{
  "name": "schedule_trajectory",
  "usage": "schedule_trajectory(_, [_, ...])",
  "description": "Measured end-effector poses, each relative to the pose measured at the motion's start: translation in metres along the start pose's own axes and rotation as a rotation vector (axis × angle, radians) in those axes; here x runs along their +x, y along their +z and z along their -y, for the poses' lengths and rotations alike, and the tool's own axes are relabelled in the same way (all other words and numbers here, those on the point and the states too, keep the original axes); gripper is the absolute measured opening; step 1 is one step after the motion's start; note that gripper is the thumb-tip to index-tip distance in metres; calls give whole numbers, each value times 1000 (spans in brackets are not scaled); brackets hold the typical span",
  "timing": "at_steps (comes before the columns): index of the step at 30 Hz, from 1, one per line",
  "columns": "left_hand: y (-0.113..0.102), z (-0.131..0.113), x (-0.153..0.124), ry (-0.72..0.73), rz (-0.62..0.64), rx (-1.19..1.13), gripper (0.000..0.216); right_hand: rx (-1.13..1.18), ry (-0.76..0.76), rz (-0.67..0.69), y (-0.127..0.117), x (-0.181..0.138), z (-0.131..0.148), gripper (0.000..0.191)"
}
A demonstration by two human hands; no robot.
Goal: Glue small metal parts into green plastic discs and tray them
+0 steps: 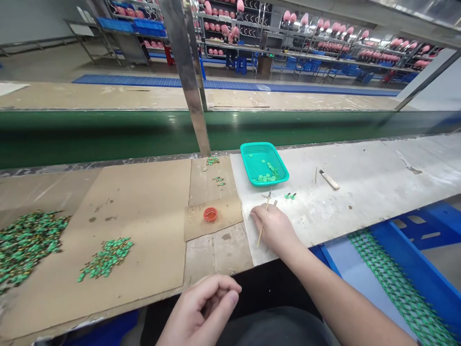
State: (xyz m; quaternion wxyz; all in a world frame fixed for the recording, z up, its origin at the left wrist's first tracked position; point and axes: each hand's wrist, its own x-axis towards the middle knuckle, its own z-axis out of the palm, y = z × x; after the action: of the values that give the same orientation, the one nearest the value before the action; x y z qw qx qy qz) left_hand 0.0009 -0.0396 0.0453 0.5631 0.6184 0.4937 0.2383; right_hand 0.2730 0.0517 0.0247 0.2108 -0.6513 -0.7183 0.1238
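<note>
Right hand [275,228] grips a thin wooden stick [262,229] in closed fingers [257,214], just above the scuffed white counter [363,206].
Left hand [198,312] curls empty beside the cardboard sheet [144,202]; a teal plastic basket [264,156] sits ahead, before a green conveyor belt [108,139] and metal racks [345,55] of pink parts.

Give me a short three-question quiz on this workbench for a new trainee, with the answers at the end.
1. What does the right hand hold?
2. True or false: the teal plastic basket is empty.
3. Where does the small orange dish sit?
A. On a piece of brown cardboard
B. Inside the basket
C. On the blue rack

Key: 1. A thin wooden stick. 2. False. 3. A.
</note>
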Motion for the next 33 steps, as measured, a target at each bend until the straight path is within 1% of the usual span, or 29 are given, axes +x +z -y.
schedule_trajectory(3, [-5,-7,12,26,-68,32,47,63,-42,44,1,-9,6,24])
schedule_trajectory(6, [-8,-13,31,159,-187,238,45,126,-65,75,4,-17,12,21])
schedule_trajectory(8, [-8,-13,47,235,-267,387,42,149,-55,66,6,-21,13,21])
schedule_trajectory(9, [-7,-13,54,252,-291,434,40,156,-43,52,6,-22,12,23])
schedule_trajectory(12, [2,-11,73,262,-292,506,34,158,16,-16,2,-22,4,35])
schedule_trajectory(14, [11,-10,83,259,-283,565,30,131,73,-62,-2,-19,-4,39])
schedule_trajectory(18, [24,-16,102,210,-282,685,33,50,174,-88,-5,-8,-13,37])
schedule_trajectory(20, [24,-23,111,186,-257,728,34,28,199,-79,-4,-2,-13,35])
schedule_trajectory(23, [19,-37,123,172,-182,758,25,25,209,-61,-2,5,-12,27])
schedule_trajectory(26, [12,-48,126,161,-135,735,14,37,201,-55,-3,7,-13,19])
schedule_trajectory(28, [8,-50,119,127,-128,687,11,50,188,-56,-4,5,-14,15])
schedule_trajectory(31, [5,-41,98,41,-122,585,13,84,153,-48,-5,-1,-16,13])
schedule_trajectory(33, [5,-32,82,-12,-137,536,21,112,120,-32,-6,-6,-17,13])
